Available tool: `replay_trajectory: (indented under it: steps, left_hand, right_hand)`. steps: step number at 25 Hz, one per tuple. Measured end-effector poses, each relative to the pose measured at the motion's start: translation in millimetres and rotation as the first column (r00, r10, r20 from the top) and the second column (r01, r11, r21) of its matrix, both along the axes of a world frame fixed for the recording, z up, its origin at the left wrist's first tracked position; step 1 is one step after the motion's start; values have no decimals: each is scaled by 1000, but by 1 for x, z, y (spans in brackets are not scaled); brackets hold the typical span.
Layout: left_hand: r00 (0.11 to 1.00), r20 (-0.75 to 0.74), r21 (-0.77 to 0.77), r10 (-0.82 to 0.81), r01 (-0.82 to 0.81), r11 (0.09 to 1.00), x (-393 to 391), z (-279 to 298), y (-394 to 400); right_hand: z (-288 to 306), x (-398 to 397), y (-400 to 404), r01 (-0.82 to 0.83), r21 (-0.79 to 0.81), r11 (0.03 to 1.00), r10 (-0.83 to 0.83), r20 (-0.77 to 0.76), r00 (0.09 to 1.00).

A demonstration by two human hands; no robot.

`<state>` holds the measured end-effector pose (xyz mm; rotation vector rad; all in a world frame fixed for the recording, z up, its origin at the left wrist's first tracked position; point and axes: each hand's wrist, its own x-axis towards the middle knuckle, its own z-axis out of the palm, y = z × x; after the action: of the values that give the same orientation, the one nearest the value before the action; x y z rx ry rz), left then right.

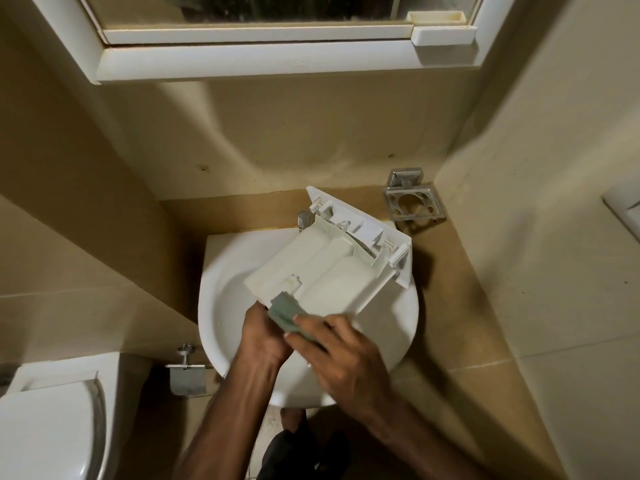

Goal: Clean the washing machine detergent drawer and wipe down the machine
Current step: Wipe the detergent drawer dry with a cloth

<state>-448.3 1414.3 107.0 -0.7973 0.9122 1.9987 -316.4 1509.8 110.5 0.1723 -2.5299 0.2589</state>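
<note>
The right hand (337, 355) is nearest, its fingers curled over a green sponge (289, 313) and pressing it against the near edge of the detergent drawer (322, 268). The left hand (263, 337) sits just beside it, gripping that same near edge from below; its fingertips are hidden under the drawer and sponge. The white plastic drawer is held over the round white washbasin (221, 306), turned underside up and tilted, with its front panel (367, 230) pointing away towards the wall. A chrome tap (304, 218) shows just behind the drawer's far left corner. On the tan worktop (446, 271) to the right stands a square metal holder (412, 199) fixed near the wall. A white-framed mirror cabinet (259, 57) hangs above. At the lower left are a toilet lid (45, 431) and a metal toilet-roll holder (187, 370).
</note>
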Motion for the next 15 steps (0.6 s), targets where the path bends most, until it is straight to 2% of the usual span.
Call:
replay_trajectory:
  steps: [2,4,5,8,9,12,15]
  left_hand:
    - [997,-74,25,29,-27,999,1,0,2]
    - [991,-129,9,26,-25,1000,6,5,8]
    - [989,-150,-12,10,-11,1000,9,8,12]
    - [983,-178,-86,-42,27,996,15,11,12]
    - [978,-201,-98,-48,29,995,16,16,11]
    - [934,-346,-222,-88,10,975,12,22,11]
    - [893,-408,-322,-191,55,945,13,29,11]
  right_hand:
    - [4,-9,18,210,-67,975,-214,-59,975]
    - [9,-20,23,391,-237,889,-417,-68,906]
    - [9,-24,15,374,-247,894,-402,-71,913]
    - [4,-21,-18,135,6,991,-134,-99,986]
    - [6,-24,-15,93,22,995,-91,-96,991]
    - [30,-58,11,193,-50,980,-197,-103,975]
    - [54,-97,39,329,-108,938,-332,-6,943]
